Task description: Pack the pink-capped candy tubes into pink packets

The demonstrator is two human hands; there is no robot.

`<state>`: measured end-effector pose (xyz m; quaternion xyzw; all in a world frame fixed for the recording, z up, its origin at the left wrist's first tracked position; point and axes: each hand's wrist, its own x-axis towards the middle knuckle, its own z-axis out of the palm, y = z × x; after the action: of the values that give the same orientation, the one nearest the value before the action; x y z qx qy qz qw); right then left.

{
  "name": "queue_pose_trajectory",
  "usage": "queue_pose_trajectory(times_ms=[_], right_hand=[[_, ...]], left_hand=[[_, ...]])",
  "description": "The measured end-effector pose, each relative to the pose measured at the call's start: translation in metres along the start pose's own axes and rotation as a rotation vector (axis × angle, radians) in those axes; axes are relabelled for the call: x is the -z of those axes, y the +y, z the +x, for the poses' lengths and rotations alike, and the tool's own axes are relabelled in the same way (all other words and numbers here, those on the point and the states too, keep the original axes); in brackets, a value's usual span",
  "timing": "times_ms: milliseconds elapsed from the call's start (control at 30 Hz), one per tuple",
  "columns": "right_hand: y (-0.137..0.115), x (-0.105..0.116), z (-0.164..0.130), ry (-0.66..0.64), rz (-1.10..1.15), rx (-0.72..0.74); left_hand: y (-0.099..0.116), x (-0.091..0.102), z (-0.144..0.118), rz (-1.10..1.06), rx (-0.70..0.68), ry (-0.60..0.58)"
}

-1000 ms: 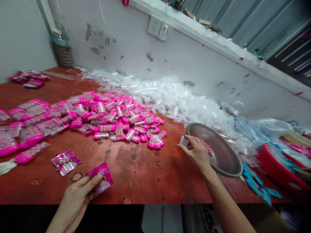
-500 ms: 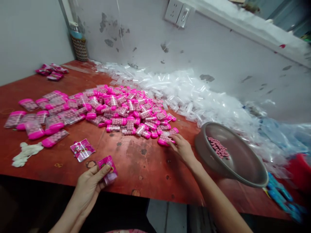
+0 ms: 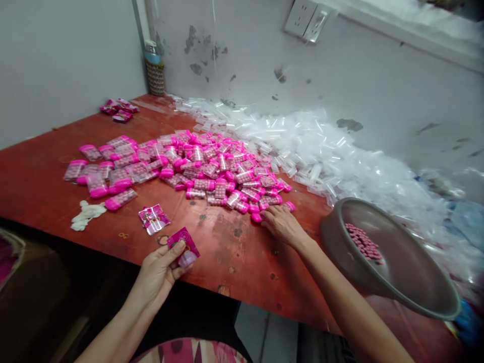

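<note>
Two hands were noted apart — left hand [image 3: 161, 269] clamped on a pink sachet [image 3: 184, 246], right hand [image 3: 282, 225] laid flat, touching the capsule pile's [image 3: 212, 169] near edge.

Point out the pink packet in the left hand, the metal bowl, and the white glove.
pink packet [image 3: 184, 245], head view, its printed face.
metal bowl [image 3: 412, 275], head view, bare inner wall.
white glove [image 3: 87, 214], head view, its crumpled middle.

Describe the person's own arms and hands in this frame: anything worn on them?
Both forearms are bare, with no sleeves in view. The left hand and right hand wear no gloves, and no rings, watch or bracelets show. Fingernails look short and unpainted.
</note>
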<state>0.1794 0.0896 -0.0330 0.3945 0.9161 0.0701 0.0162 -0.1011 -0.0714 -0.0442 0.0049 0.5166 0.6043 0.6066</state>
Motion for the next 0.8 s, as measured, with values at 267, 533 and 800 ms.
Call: queue_pose_trajectory(times_ms=[267, 533, 800], right_hand=[[-0.092, 0.004, -0.014, 0.155, 0.876, -0.41], [-0.207, 0.032, -0.025, -0.072, 1.734, -0.482], [-0.228, 0.026, -0.021, -0.008, 1.71, -0.534]], left_hand=[[0.002, -0.002, 0.001, -0.177, 0.009, 0.046], [0.0, 0.005, 0.001, -0.334, -0.016, 0.067], [-0.003, 0.007, -0.004, -0.385, -0.058, -0.019]])
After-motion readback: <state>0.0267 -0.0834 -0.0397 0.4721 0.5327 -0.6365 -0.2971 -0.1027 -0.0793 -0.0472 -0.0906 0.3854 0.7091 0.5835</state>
